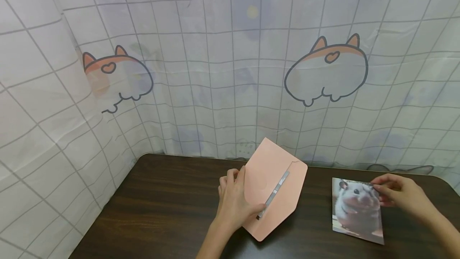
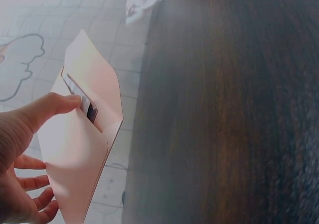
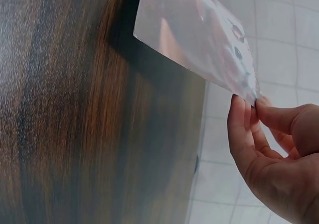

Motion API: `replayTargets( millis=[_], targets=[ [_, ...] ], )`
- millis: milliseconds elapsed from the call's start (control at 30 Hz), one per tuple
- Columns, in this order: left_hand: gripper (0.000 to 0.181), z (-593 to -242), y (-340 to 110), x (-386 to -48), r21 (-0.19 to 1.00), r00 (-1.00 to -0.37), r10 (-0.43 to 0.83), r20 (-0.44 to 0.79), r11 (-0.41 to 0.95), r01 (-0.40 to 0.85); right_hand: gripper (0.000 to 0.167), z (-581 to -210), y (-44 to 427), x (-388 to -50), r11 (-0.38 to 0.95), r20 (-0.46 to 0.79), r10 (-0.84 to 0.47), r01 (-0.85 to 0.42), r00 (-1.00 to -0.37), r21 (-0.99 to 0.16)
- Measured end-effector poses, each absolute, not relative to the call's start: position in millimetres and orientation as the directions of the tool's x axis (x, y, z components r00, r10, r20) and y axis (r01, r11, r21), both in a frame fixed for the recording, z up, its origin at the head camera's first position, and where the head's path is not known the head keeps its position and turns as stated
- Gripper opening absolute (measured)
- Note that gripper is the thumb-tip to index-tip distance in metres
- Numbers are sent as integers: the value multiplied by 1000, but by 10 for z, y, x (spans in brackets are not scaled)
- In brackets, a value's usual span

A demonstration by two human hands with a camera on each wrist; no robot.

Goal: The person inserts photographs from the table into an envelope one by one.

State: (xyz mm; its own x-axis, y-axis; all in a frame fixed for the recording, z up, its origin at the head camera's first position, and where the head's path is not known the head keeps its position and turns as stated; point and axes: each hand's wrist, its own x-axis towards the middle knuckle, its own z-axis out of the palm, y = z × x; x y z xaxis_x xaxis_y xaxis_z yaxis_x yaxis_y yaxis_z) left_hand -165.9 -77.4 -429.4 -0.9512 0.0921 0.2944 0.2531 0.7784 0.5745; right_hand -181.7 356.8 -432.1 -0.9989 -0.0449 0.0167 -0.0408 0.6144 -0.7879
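A pink envelope (image 1: 266,187) is tilted up in my left hand (image 1: 233,201), its pointed flap raised. In the left wrist view my left thumb (image 2: 67,103) presses at the envelope's mouth while the other fingers lie behind it. Inside the mouth shows the edge of a greyish card or photo (image 2: 82,99); most of it is hidden. Off to the right, my right hand (image 1: 404,195) pinches a hamster photo card (image 1: 357,209) by its upper right corner. The right wrist view shows the glossy card (image 3: 194,40) between thumb and fingertips, held above the table.
Beneath both hands is a dark wood-grain table (image 1: 172,203). A white grid-patterned curtain (image 1: 215,71) with cartoon corgi drawings hangs along the table's back and left edges.
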Motion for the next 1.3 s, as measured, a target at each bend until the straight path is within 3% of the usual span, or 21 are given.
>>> replayTargets(
  millis=[767, 1300],
  targets=[
    [106, -4311, -771, -1678, 577, -952, 33, 305, 789, 212, 8, -4230, 3332, -1737, 521, 69, -117, -120, -991, -845],
    [105, -4332, -767, -1685, 553, -934, 12, 357, 803, 221, 10, -4162, 3188, -1686, 515, 104, -160, -173, -982, -839]
  ],
)
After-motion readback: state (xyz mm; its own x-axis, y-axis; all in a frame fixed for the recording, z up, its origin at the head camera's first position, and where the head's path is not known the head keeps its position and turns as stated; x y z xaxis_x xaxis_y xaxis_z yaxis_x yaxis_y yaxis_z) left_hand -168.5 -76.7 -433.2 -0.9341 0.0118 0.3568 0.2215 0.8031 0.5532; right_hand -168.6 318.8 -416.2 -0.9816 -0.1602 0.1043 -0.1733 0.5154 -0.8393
